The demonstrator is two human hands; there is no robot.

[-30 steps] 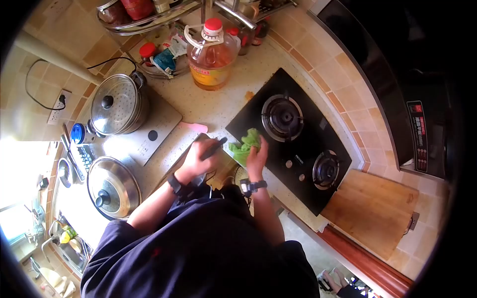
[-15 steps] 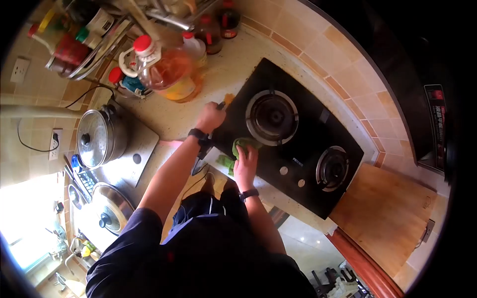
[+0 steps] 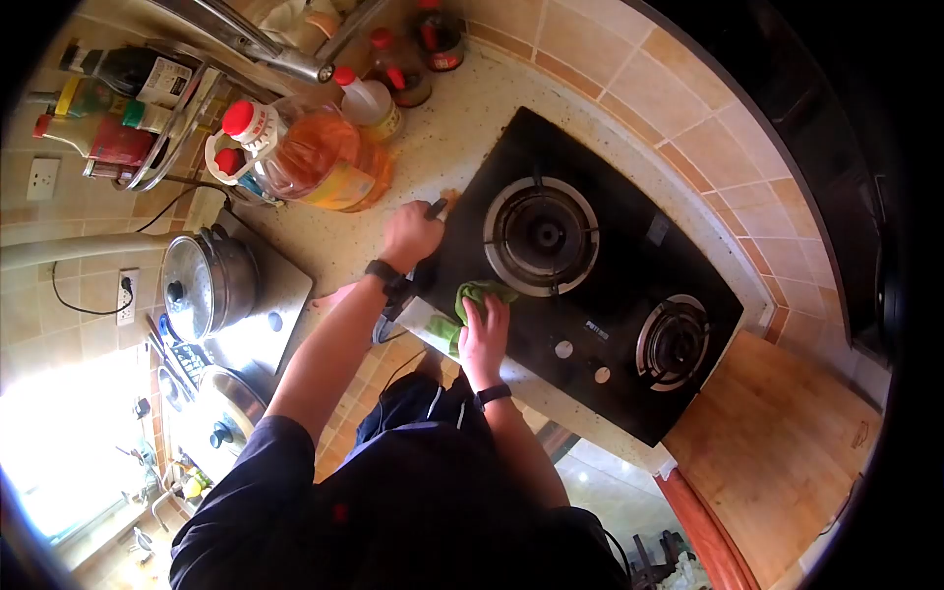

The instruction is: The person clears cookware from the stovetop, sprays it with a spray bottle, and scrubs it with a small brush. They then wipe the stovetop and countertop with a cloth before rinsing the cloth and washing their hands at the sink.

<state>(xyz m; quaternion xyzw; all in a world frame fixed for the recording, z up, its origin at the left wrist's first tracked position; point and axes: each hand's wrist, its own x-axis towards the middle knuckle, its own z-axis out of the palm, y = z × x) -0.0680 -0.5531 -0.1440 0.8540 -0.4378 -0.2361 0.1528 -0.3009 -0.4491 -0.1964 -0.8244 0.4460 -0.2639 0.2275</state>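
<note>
A broad-bladed kitchen knife (image 3: 417, 313) hangs at the counter's front edge, beside the black gas stove. My left hand (image 3: 411, 236) is closed round its dark handle, whose end sticks out above the fist. A green cloth (image 3: 484, 292) is bunched under the fingers of my right hand (image 3: 484, 336), which presses it along the blade's side. More green shows on the blade below; whether that is cloth or reflection I cannot tell. Part of the blade is hidden by the cloth and my right hand.
The gas stove (image 3: 610, 256) has two burners. A large oil jug (image 3: 329, 162) and sauce bottles stand at the back left. On the left are a lidded pot (image 3: 192, 285) and another glass lid (image 3: 221, 418). A wooden cutting board (image 3: 777, 442) lies at the right.
The camera view has shifted slightly, so the jug and stove sit differently in frame. Both hands keep their holds; the right hand and cloth have moved only a little against the blade.
</note>
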